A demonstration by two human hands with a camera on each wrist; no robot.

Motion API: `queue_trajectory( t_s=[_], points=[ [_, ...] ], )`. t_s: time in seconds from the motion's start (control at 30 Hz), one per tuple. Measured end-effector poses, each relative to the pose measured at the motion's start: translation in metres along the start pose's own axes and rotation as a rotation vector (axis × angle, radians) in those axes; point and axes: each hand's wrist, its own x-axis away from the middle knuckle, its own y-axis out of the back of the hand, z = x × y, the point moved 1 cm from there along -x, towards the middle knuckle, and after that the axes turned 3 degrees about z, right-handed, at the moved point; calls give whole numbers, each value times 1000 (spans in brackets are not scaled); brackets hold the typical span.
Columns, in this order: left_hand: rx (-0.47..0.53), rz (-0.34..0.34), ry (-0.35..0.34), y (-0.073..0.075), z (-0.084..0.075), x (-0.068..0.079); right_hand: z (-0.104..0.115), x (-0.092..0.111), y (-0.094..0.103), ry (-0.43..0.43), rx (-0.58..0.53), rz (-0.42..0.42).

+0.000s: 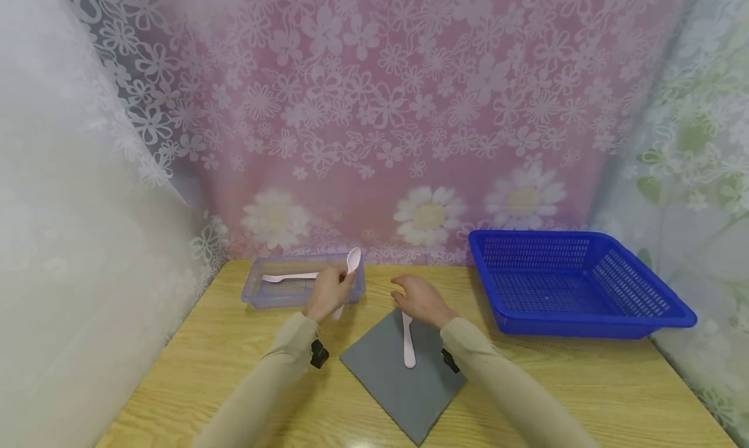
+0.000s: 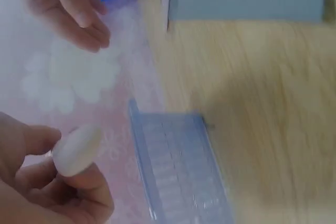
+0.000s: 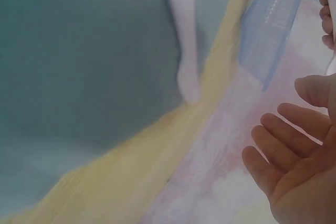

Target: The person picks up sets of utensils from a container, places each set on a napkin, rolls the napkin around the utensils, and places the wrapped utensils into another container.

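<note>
In the head view my left hand (image 1: pixel 329 294) pinches a pale pink plastic spoon (image 1: pixel 354 259) between thumb and fingers, bowl end up, over the right end of a small clear bluish basket (image 1: pixel 251 294). A pale fork (image 1: pixel 289 277) lies in that basket. My right hand (image 1: pixel 422 300) hovers above the far corner of a grey folded napkin (image 1: pixel 404 396), holding nothing; the right wrist view shows its fingers (image 3: pixel 283 140) spread and relaxed. On the napkin lies a pale pink knife (image 1: pixel 408 347), its blade end partly under the right hand in the head view.
A large blue plastic basket (image 1: pixel 585 324) stands on the wooden table (image 1: pixel 193 370) at the right. Behind the table hangs a pink floral curtain (image 1: pixel 374 123), with pale curtains on both sides. Dark wrist devices sit at both cuffs.
</note>
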Motion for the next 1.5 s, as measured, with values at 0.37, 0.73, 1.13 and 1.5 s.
queue_trajectory(
  t_s=[0.37,0.73,1.13,1.5],
  points=[
    [396,287,138,-24,-11,4,-28,8,3,-23,56,11],
    [306,338,157,-51,-16,17,-44,17,3,-71,171,8],
    [298,266,254,-85,-24,17,-47,22,4,-178,178,-54],
    [265,267,275,-93,-17,21,-48,26,7,-212,147,-29]
  ],
)
